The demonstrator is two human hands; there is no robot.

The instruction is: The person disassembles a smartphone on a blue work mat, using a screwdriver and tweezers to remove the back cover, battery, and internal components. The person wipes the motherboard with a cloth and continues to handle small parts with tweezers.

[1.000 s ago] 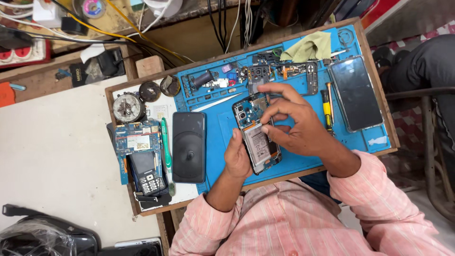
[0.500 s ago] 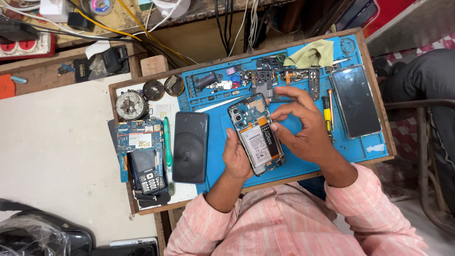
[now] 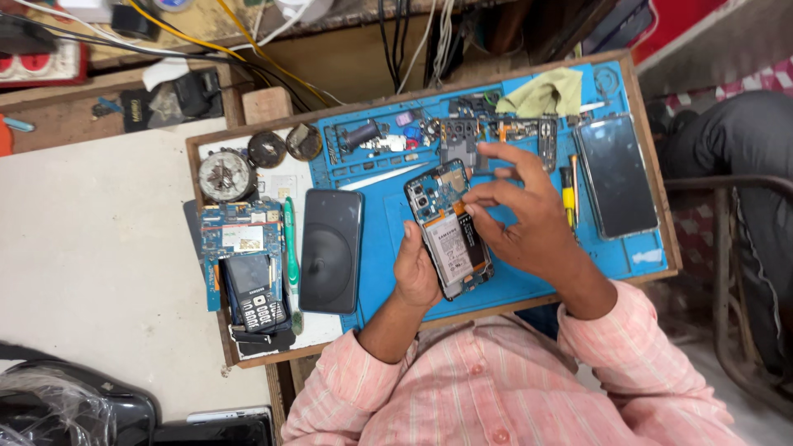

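Note:
An opened smartphone (image 3: 446,227) with its back cover off lies tilted on the blue repair mat (image 3: 380,223); its circuit board and white battery show. My left hand (image 3: 415,268) grips the phone's lower left edge. My right hand (image 3: 516,215) hovers over the phone's upper right part, thumb and fingertips pinched together at the board; what they pinch is too small to tell.
A black phone back cover (image 3: 330,249) lies left of the mat, a screen panel (image 3: 615,175) at the right, a yellow-handled tool (image 3: 568,196) beside it. Old handsets and boards (image 3: 248,272) are stacked left; small parts and a green cloth (image 3: 541,92) lie along the top. Another person's leg (image 3: 735,140) is at the right.
The opened phone has been lifted slightly and shifted up on the mat. My right hand moved from the phone's lower middle to its upper right edge.

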